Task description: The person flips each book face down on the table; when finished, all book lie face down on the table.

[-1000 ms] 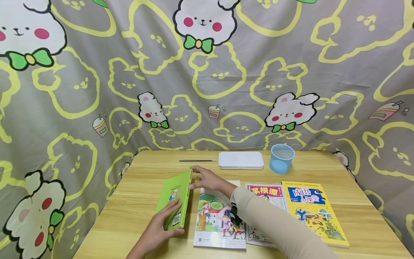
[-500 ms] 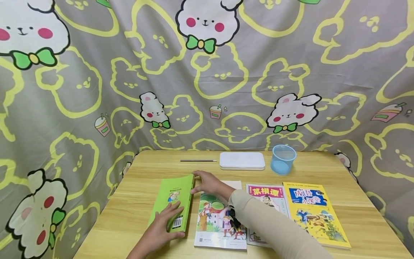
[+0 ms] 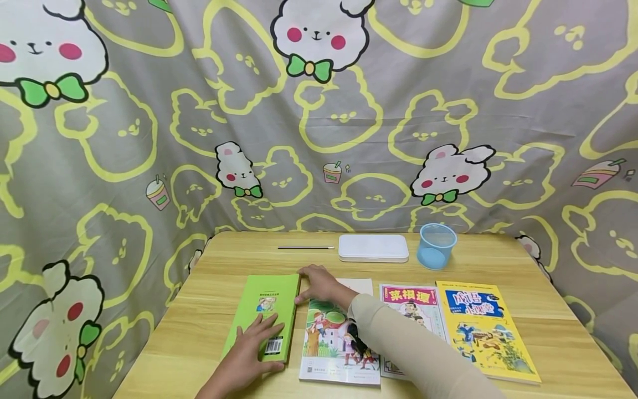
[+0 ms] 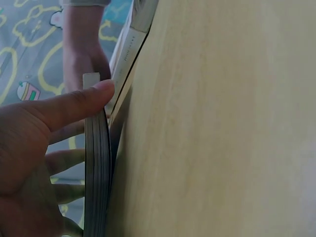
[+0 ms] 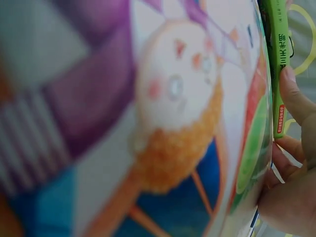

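— Was it a grey rabbit-print curtain (image 3: 344,133) around the wooden table (image 3: 174,332)?

— Yes. From my distant post, I saw it behind and on both sides.

— And the green book (image 3: 269,296)?

— It lay on the left part of the table, barcode side up, just beside the picture book (image 3: 329,332).

— What did the hands do?

— The left hand (image 3: 246,352) rested with spread fingers on the cover, thumb at the near edge. The right hand (image 3: 319,284) pinched the far corner, by the spine.

— Which step was it, in your opinion?

— I judged it was the placing of this book, almost finished. The next move called for a gentle release, without shifting the corner.

— And the surface elsewhere?

— Its pale grain showed between the yellow book (image 3: 483,332) and the white case (image 3: 374,247) farther back.
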The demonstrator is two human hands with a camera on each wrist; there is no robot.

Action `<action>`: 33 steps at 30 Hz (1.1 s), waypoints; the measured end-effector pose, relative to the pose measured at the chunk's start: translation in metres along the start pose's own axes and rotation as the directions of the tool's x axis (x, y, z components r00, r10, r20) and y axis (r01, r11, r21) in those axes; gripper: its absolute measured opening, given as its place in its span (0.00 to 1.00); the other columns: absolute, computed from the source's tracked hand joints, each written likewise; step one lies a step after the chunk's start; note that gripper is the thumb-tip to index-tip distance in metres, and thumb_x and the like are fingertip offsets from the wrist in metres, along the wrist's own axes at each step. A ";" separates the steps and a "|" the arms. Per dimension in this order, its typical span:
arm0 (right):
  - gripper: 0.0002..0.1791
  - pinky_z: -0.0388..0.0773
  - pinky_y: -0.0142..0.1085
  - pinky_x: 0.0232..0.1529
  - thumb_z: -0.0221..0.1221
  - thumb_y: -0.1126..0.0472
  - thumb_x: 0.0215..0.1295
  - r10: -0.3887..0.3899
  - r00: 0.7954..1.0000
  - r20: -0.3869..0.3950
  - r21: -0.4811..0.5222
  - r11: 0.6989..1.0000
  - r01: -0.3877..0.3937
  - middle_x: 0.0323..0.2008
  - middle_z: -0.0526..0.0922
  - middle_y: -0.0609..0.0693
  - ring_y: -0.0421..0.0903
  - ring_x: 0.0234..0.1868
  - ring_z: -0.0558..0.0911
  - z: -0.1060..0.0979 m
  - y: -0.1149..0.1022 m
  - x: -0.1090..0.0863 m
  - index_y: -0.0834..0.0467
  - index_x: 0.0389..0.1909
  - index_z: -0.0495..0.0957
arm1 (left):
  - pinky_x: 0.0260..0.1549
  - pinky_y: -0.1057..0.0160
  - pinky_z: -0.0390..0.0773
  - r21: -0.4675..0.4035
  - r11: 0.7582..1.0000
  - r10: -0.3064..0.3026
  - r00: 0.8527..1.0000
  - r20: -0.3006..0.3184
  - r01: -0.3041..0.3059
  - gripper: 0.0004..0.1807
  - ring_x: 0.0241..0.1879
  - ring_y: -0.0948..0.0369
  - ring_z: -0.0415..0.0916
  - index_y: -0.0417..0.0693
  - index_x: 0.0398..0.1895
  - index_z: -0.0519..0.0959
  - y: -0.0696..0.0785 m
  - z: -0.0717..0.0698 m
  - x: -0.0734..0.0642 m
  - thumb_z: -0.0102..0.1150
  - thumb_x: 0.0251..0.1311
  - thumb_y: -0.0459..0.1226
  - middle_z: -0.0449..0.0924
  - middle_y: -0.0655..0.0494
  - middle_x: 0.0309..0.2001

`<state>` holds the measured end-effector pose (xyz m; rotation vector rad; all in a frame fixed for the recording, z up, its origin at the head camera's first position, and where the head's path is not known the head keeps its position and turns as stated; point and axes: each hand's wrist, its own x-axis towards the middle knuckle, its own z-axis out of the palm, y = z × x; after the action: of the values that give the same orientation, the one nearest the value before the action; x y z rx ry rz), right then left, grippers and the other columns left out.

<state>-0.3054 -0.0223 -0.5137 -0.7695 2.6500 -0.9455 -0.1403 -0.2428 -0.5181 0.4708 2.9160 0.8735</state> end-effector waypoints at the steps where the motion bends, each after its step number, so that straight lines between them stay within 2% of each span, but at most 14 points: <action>1: 0.49 0.69 0.50 0.71 0.78 0.45 0.51 -0.001 1.000 0.002 -0.016 1.000 0.001 0.69 0.74 0.55 0.57 0.71 0.70 0.000 0.000 0.000 0.59 0.72 0.71 | 0.60 0.15 0.36 0.004 1.000 0.003 1.000 0.003 -0.003 0.45 0.78 0.34 0.50 0.52 0.69 0.77 0.000 0.000 0.000 0.79 0.44 0.56 0.65 0.48 0.77; 7: 0.49 0.71 0.48 0.70 0.79 0.43 0.50 -0.003 1.000 -0.001 -0.086 0.996 0.002 0.69 0.75 0.55 0.56 0.69 0.71 0.002 0.001 0.002 0.59 0.71 0.72 | 0.59 0.15 0.34 0.008 1.000 0.015 1.000 0.023 -0.015 0.43 0.78 0.33 0.48 0.52 0.69 0.78 0.001 -0.001 -0.001 0.81 0.45 0.51 0.64 0.47 0.77; 24: 0.49 0.73 0.45 0.68 0.79 0.41 0.50 0.006 1.000 0.002 -0.160 0.987 -0.006 0.68 0.74 0.55 0.54 0.69 0.71 0.002 0.000 0.001 0.59 0.70 0.73 | 0.60 0.15 0.34 0.030 0.999 0.019 0.998 0.055 -0.021 0.42 0.79 0.34 0.45 0.53 0.69 0.77 0.003 0.000 -0.001 0.80 0.47 0.49 0.61 0.48 0.79; 33: 0.49 0.74 0.46 0.67 0.78 0.40 0.52 0.011 1.000 0.018 -0.163 0.987 -0.008 0.68 0.74 0.53 0.53 0.68 0.72 -0.001 -0.003 -0.003 0.58 0.71 0.73 | 0.60 0.15 0.34 0.032 0.999 0.011 0.998 0.066 -0.013 0.42 0.79 0.34 0.45 0.53 0.69 0.78 0.005 -0.001 -0.001 0.80 0.47 0.49 0.61 0.48 0.79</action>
<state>-0.3021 -0.0216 -0.5108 -0.7948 2.7375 -0.7220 -0.1381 -0.2397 -0.5149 0.5099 2.8742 0.7971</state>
